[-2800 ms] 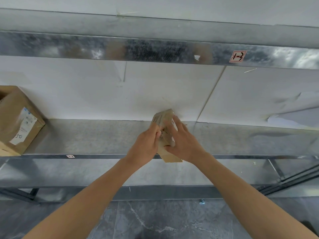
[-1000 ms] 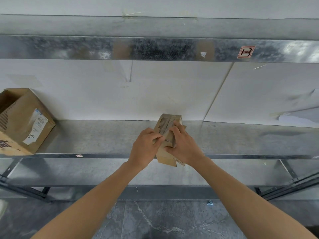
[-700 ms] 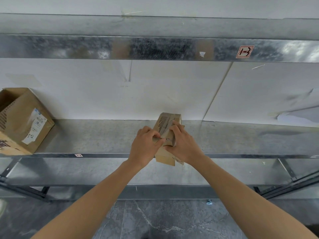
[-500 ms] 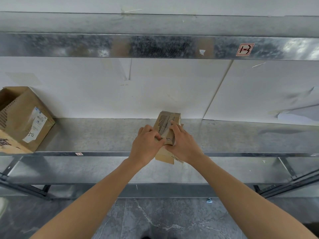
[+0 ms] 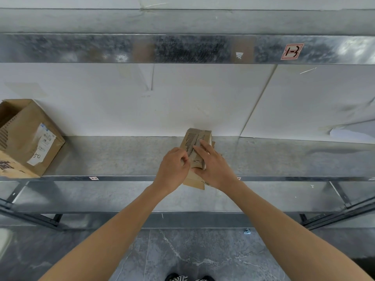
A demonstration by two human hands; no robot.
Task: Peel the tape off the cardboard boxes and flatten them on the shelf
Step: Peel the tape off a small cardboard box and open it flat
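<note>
A small brown cardboard box (image 5: 197, 138) with black printed stripes is held upright over the front edge of the metal shelf (image 5: 121, 157). My right hand (image 5: 213, 165) grips its right side, fingers stretched across the striped face. My left hand (image 5: 174, 167) is against its left edge, fingertips curled and pinching at the box's surface; whether tape is between them is hidden. A larger open cardboard box (image 5: 24, 138) with a white label lies tilted at the shelf's far left.
An upper shelf beam (image 5: 182, 48) with a red-and-white label runs overhead. A white wall panel backs the shelf. A lower shelf level (image 5: 101, 195) sits below, then a grey marbled floor with my shoes at the bottom edge.
The small box has stayed in both hands at about the same place. My left fingers have shifted slightly along its left edge.
</note>
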